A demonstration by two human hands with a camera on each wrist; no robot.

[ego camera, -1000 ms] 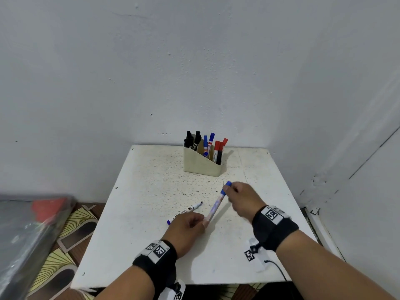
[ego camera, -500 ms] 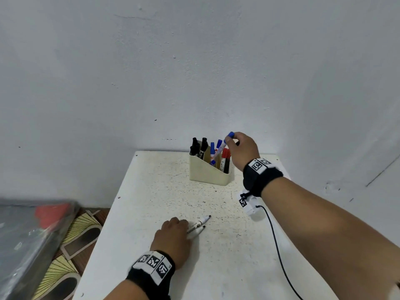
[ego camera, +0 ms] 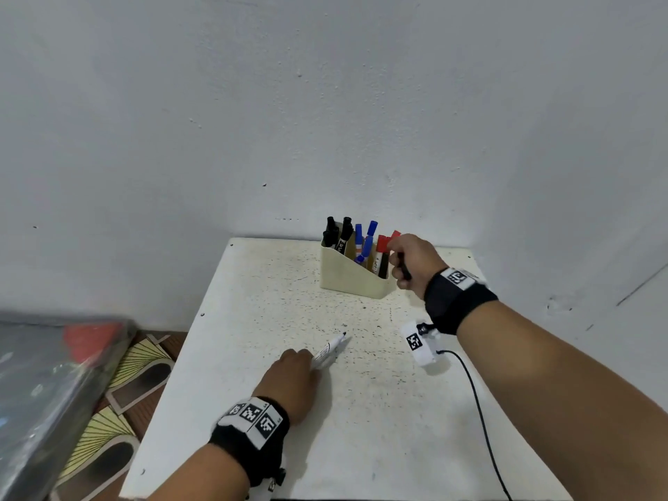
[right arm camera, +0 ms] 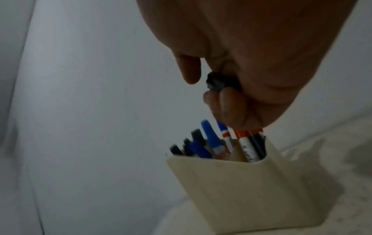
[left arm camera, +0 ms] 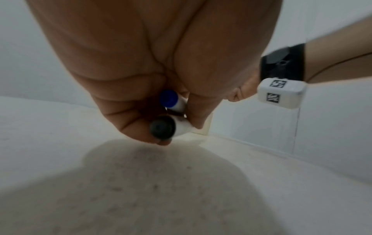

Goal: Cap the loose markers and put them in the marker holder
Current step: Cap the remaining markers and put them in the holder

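Since half a second ago, the blue marker (ego camera: 365,247) was dropped in the holder (ego camera: 352,280). Right hand (ego camera: 415,263) — black cap (right arm camera: 218,84) held. Left hand (ego camera: 294,383) — two markers (ego camera: 330,350) gripped, still uncapped.

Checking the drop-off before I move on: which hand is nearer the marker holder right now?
Right. The right hand is beside the marker holder at its right end, gripping a black cap. The left hand rests nearer the table's front, holding loose markers.

Looks like a plain home corner. Bare white walls (ego camera: 325,103), speckled white table (ego camera: 253,283), patterned floor tiles (ego camera: 144,359).
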